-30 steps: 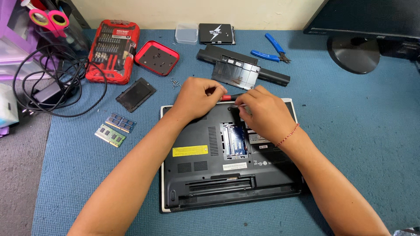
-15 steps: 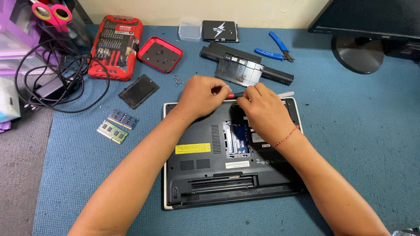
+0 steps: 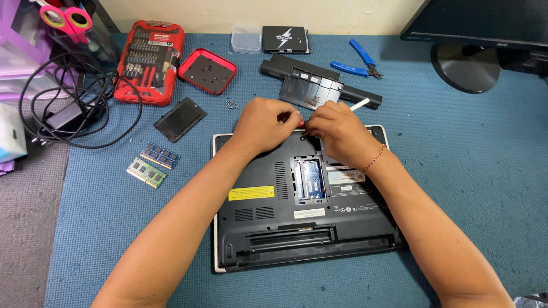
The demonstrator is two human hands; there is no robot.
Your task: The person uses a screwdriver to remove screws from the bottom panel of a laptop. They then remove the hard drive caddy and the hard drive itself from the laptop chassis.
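Laptop (image 3: 297, 228) is flipped belly-up in the middle of the blue tabletop (image 3: 485, 188), with the memory bay open near the centre of the shell. Both hands are bunched together at its far edge. The left hand (image 3: 264, 125) is pinched around the red handle of a small screwdriver (image 3: 301, 123), and the right hand (image 3: 338, 130) is closed around the thin shaft, steadying the tip on the case. So both grips are clenched on the same tool.

My guess on handling: that driver is light and skinny, so it'll roll or slip out of the screw head if the fingers ease off. Handle end for turning, shaft low down for guiding seems right. The laptop looks stiff and fairly heavy, and it sits flat, so it probably won't skate around. The plastic base and the exposed board in the bay are the fragile bits, so I'd lift it by the side edges.

It's tight on the far side. The battery (image 3: 319, 85) and a loose cover panel lie just beyond the hands, with tiny screws (image 3: 231, 105) scattered nearby to the left, easy to flick away. RAM sticks (image 3: 153, 165) sit well apart on the left. There's open mat to the right and on the near side.
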